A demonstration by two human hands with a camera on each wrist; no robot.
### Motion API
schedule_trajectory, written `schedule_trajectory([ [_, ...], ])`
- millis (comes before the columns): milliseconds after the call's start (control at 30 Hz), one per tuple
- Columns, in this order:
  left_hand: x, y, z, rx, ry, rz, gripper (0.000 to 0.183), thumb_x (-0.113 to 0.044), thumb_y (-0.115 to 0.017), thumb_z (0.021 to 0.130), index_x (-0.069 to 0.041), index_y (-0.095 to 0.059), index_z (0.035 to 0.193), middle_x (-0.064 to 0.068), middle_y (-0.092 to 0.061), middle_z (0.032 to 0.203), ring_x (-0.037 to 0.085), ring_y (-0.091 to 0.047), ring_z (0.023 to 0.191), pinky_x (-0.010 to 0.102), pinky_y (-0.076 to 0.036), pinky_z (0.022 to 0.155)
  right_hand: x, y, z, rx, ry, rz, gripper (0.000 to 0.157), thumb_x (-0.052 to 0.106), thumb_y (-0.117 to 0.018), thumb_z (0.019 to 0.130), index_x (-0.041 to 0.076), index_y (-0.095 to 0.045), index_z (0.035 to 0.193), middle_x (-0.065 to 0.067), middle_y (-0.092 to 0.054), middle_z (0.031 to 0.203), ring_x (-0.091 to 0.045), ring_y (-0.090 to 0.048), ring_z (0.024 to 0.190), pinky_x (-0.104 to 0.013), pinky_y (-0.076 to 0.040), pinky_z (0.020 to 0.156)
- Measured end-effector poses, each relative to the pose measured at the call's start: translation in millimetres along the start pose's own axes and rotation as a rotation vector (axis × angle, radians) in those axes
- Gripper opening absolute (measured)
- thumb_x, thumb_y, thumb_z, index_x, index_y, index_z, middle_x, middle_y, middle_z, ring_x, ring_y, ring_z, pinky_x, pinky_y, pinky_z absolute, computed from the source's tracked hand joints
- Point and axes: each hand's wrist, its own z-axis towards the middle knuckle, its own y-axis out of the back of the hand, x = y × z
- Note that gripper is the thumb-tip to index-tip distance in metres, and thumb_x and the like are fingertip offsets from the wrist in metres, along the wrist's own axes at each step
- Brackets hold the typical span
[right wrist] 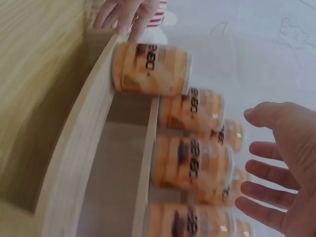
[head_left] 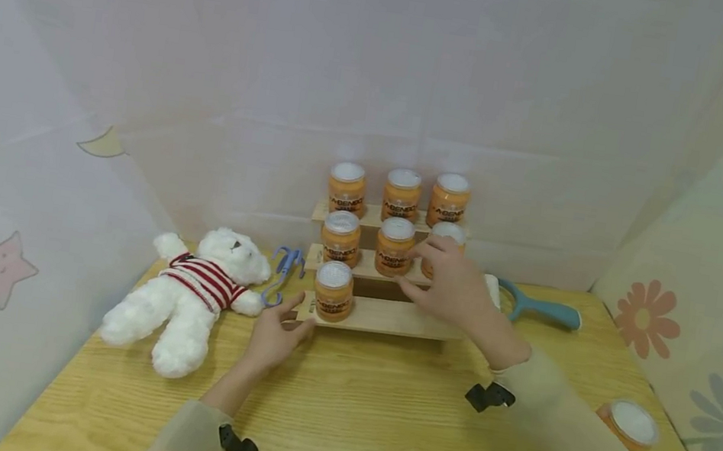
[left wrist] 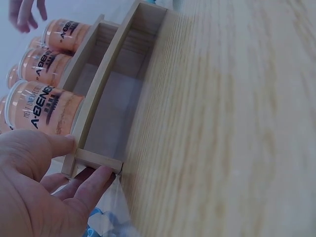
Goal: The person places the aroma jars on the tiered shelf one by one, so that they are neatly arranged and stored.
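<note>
A three-step wooden rack [head_left: 400,319] holds several orange jars with silvery lids and dark lettering. My left hand [head_left: 273,335] grips the left end of the lowest step; in the left wrist view its thumb lies by the front board and its fingers are against the side panel [left wrist: 98,161]. Just beside that thumb stands the lowest step's only jar [head_left: 333,295]. My right hand [head_left: 453,283] hovers in front of the middle row, near the centre jar [head_left: 394,249], and partly covers the right-hand jar [head_left: 449,232]. The right wrist view shows its fingers spread and holding nothing.
A white teddy bear [head_left: 195,295] in a striped shirt lies left of the rack, with a blue-purple hook [head_left: 287,269] between them. Behind my right hand is a teal-handled tool [head_left: 550,311]. Another orange jar [head_left: 632,425] stands at the table's right edge, partly behind my sleeve.
</note>
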Motion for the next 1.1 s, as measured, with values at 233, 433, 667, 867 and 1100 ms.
schedule_trajectory([
  [233,0.7,2.5,1.7,0.011,0.005,0.009,0.065,-0.019,-0.076,0.101,-0.005,-0.049,0.158,0.024,-0.055,0.157,0.046,-0.069,0.126,0.045,-0.063,0.101,-38.9,41.1,-28.3,0.035,-0.046,0.063,0.036,0.025,-0.087,0.089,0.005,-0.075,0.117,-0.013,-0.073,0.117,-0.038,-0.07,0.113,-0.056,-0.061,0.095],
  [433,4.5,2.2,2.5,0.018,0.02,0.007,0.066,-0.02,-0.077,0.1,-0.006,-0.049,0.159,0.024,-0.055,0.157,0.046,-0.069,0.125,0.044,-0.063,0.1,-62.6,77.0,-57.1,-0.019,-0.064,0.052,0.024,0.017,-0.088,0.088,0.007,-0.076,0.106,-0.014,-0.075,0.11,-0.039,-0.071,0.106,-0.058,-0.06,0.086],
  [667,4.6,0.0,2.1,0.008,0.009,0.008,0.065,-0.019,-0.077,0.1,-0.005,-0.05,0.158,0.02,-0.055,0.159,0.046,-0.069,0.126,0.044,-0.063,0.1,-95.3,109.0,-93.5,-0.01,-0.097,-0.025,0.027,0.019,-0.091,0.083,0.015,-0.077,0.106,-0.006,-0.075,0.11,-0.029,-0.069,0.096,-0.047,-0.061,0.076],
  [867,3.5,1.3,0.3,0.001,0.012,-0.001,0.064,-0.018,-0.076,0.101,-0.005,-0.05,0.158,0.019,-0.055,0.159,0.046,-0.068,0.126,0.044,-0.063,0.101,-122.7,124.1,-123.8,0.103,-0.055,-0.022,0.032,0.017,-0.093,0.083,0.021,-0.078,0.11,0.006,-0.075,0.109,-0.012,-0.068,0.096,-0.034,-0.064,0.074],
  [1100,1.2,1.6,-1.9,0.001,0.031,-0.016,0.065,-0.018,-0.077,0.1,-0.007,-0.05,0.158,0.025,-0.057,0.153,0.044,-0.07,0.123,0.038,-0.066,0.093,-148.4,134.1,-161.1,0.419,-0.044,0.092,0.03,0.027,-0.087,0.091,0.029,-0.075,0.118,0.011,-0.075,0.115,-0.001,-0.07,0.1,-0.024,-0.063,0.071],
])
